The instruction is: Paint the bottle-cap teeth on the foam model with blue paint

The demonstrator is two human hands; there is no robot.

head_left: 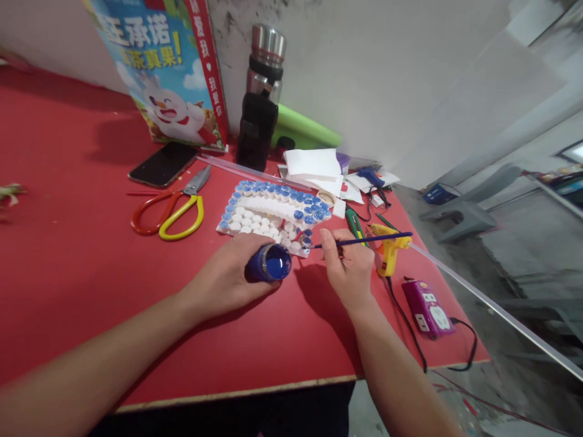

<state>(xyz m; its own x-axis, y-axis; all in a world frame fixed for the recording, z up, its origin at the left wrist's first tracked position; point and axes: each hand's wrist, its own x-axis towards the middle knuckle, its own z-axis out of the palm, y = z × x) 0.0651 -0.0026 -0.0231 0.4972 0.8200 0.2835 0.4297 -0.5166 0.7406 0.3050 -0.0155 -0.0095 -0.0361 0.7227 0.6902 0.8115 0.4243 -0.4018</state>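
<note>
Tilted in my left hand [228,270] is a small glass jar of blue paint [269,262], its mouth facing me. My right hand [348,264] pinches a thin paintbrush [364,240] whose tip points left. That tip reaches the right front corner of a white piece [268,209] covered with rounded bumps. Many bumps along its back and left edge are blue, while those in the front middle are white. A few near the brush are dark blue, with a little red beside them. The fingers of my left hand hide part of the piece's front edge.
Scissors [182,209] with red and yellow handles and a phone [164,164] lie left. Behind stand a printed bag [177,91], a black case [255,130] and a steel flask [268,45]. Right are a yellow glue gun [389,249], a green cutter [355,224] and a purple power box [428,308].
</note>
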